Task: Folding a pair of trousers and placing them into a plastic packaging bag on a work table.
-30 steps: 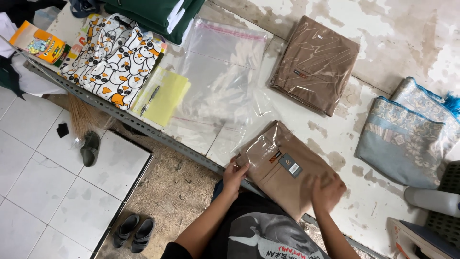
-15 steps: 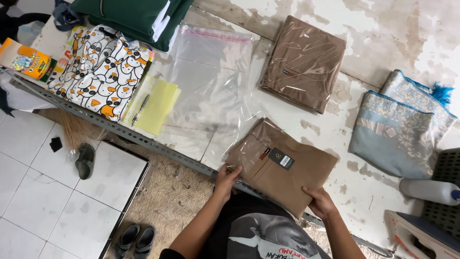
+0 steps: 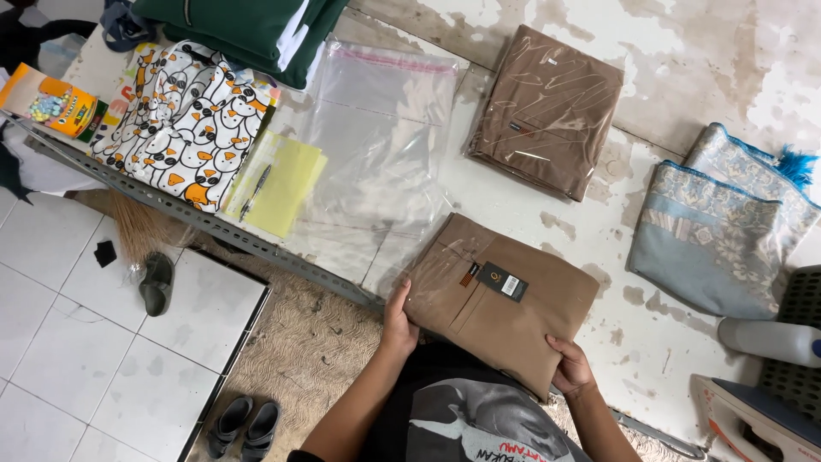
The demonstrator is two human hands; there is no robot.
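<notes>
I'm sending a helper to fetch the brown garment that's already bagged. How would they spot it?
On the white worktable, look at the far side, beyond the garment in the person's hands. The bagged garment lies there alone, right of the empty clear bags. Unlike the held one, it is darker brown under shiny wrinkled plastic.

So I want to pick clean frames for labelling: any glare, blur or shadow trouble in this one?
Head view: sharp and evenly lit, no hard shadows. Glare streaks on the bagged brown garment and the empty clear bag. The folded brown garment, held by the left hand and right hand, reads clearly.
</notes>
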